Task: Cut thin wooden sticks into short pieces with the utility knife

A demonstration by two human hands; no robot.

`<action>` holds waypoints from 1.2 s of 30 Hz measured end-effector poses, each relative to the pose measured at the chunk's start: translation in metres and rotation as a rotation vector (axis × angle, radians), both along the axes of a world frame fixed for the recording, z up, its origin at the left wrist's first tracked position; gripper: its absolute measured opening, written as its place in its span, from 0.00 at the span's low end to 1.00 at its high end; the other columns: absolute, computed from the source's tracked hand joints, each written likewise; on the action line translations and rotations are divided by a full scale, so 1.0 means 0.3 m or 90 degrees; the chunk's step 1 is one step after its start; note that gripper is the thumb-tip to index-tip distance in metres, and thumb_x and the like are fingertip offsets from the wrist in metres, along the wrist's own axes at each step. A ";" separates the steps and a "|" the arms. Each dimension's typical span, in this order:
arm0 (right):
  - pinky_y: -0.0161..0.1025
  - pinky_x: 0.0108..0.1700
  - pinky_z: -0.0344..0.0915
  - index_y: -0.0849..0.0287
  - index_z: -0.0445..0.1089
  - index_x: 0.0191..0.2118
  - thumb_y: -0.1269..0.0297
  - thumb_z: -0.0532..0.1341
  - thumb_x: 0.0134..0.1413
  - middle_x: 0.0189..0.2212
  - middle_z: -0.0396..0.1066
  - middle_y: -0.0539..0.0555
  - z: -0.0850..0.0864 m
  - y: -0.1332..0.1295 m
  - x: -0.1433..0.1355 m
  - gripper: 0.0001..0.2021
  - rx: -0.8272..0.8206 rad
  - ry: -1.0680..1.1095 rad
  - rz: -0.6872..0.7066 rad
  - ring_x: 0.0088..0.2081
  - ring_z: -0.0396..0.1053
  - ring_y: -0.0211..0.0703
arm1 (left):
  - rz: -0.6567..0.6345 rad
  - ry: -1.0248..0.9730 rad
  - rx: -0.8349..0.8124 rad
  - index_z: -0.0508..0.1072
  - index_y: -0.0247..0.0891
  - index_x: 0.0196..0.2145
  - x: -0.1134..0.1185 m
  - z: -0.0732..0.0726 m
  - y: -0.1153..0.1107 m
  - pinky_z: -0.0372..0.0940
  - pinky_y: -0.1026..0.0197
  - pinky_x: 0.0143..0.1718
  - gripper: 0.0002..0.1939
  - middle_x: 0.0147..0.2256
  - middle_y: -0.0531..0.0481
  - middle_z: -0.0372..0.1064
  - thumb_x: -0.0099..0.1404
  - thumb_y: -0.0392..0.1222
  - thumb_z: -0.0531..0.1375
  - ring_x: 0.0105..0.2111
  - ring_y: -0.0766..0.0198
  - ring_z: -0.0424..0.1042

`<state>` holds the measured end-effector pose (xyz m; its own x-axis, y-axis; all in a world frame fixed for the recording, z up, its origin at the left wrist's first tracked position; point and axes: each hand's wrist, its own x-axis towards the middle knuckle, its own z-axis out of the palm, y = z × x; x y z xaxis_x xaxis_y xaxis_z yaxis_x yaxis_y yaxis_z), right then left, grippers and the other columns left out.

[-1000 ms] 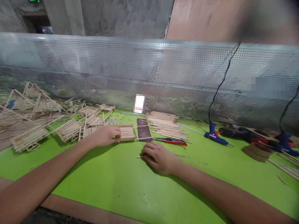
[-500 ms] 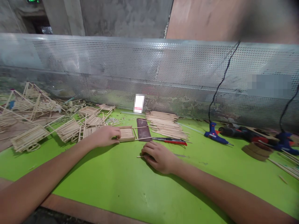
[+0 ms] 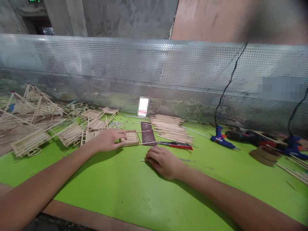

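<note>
My left hand (image 3: 111,140) has its fingers and thumb curled round the left end of a small wooden stick cart (image 3: 131,138), whose two long handles point right over a dark brown strip (image 3: 147,133). Nearer to me, my right hand (image 3: 162,162) rests on the green table, fingers closed round a thin stick (image 3: 143,160) whose tip sticks out to the left. A red and black utility knife (image 3: 179,146) lies just beyond my right hand. Behind it is a pile of thin sticks (image 3: 172,126).
Several finished-looking stick carts (image 3: 31,141) and pyramid-shaped stick frames (image 3: 36,99) crowd the left. At right lie a blue glue gun (image 3: 222,138), its cord, a brown ring-shaped object (image 3: 264,155) and another blue glue gun (image 3: 295,146). A perforated metal screen (image 3: 154,73) stands behind.
The fingers of my left hand have shifted slightly right over the cart's left end. My right hand and its stick have hardly moved.
</note>
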<state>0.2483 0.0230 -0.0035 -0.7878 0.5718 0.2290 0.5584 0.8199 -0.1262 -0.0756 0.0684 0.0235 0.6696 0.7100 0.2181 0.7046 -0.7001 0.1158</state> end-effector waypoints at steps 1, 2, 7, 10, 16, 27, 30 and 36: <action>0.46 0.47 0.67 0.58 0.73 0.48 0.65 0.55 0.73 0.44 0.75 0.56 -0.001 0.001 0.001 0.10 -0.001 0.002 0.002 0.44 0.70 0.48 | -0.002 0.000 0.000 0.80 0.43 0.48 0.000 0.000 0.000 0.72 0.52 0.49 0.18 0.52 0.48 0.78 0.77 0.51 0.52 0.47 0.56 0.78; 0.46 0.47 0.67 0.58 0.73 0.48 0.65 0.55 0.73 0.44 0.75 0.57 -0.001 0.002 0.001 0.10 0.000 0.003 0.004 0.43 0.70 0.48 | -0.003 -0.001 -0.001 0.80 0.43 0.47 0.000 0.000 -0.001 0.72 0.53 0.49 0.18 0.52 0.48 0.78 0.77 0.51 0.52 0.47 0.56 0.78; 0.45 0.46 0.67 0.59 0.74 0.48 0.68 0.56 0.71 0.44 0.75 0.57 -0.001 0.001 0.001 0.09 0.004 0.012 0.015 0.43 0.70 0.48 | -0.009 -0.010 -0.012 0.80 0.43 0.46 0.000 -0.007 0.003 0.72 0.54 0.49 0.17 0.51 0.48 0.78 0.77 0.51 0.54 0.46 0.58 0.78; 0.45 0.47 0.67 0.60 0.75 0.48 0.70 0.58 0.69 0.44 0.76 0.57 0.003 -0.003 0.001 0.09 0.018 0.015 0.022 0.43 0.71 0.47 | -0.022 -0.008 -0.005 0.81 0.43 0.45 -0.004 -0.015 0.012 0.72 0.54 0.47 0.14 0.49 0.48 0.79 0.75 0.48 0.56 0.44 0.58 0.78; 0.42 0.47 0.66 0.57 0.77 0.43 0.73 0.62 0.64 0.41 0.79 0.53 0.006 -0.003 0.001 0.07 0.066 0.030 0.148 0.43 0.71 0.45 | -0.034 -0.007 -0.005 0.81 0.41 0.43 -0.005 -0.026 0.021 0.72 0.55 0.47 0.09 0.45 0.48 0.81 0.72 0.41 0.60 0.42 0.59 0.78; 0.45 0.55 0.67 0.58 0.76 0.49 0.68 0.59 0.69 0.45 0.79 0.55 0.029 0.054 0.058 0.10 0.154 0.034 0.039 0.49 0.72 0.46 | -0.081 -0.028 0.054 0.81 0.39 0.46 -0.004 -0.039 0.022 0.74 0.54 0.45 0.10 0.45 0.46 0.81 0.72 0.38 0.59 0.41 0.59 0.78; 0.51 0.59 0.64 0.59 0.74 0.53 0.64 0.57 0.70 0.53 0.76 0.59 0.068 0.114 0.109 0.12 0.166 -0.068 -0.165 0.55 0.69 0.52 | -0.110 -0.041 0.065 0.81 0.38 0.45 0.004 -0.040 0.014 0.74 0.53 0.45 0.11 0.45 0.45 0.81 0.72 0.37 0.58 0.41 0.59 0.78; 0.56 0.57 0.63 0.61 0.75 0.50 0.62 0.59 0.69 0.53 0.75 0.64 0.091 0.186 0.193 0.12 0.139 -0.201 -0.245 0.54 0.70 0.61 | -0.119 -0.047 0.057 0.82 0.40 0.44 0.007 -0.038 0.008 0.75 0.53 0.44 0.11 0.45 0.45 0.81 0.72 0.38 0.58 0.40 0.59 0.78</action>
<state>0.3064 0.0788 0.0238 -0.5804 0.7983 0.1611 0.8069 0.5371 0.2458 -0.0735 0.0707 0.0120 0.7674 0.5505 0.3288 0.5535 -0.8276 0.0938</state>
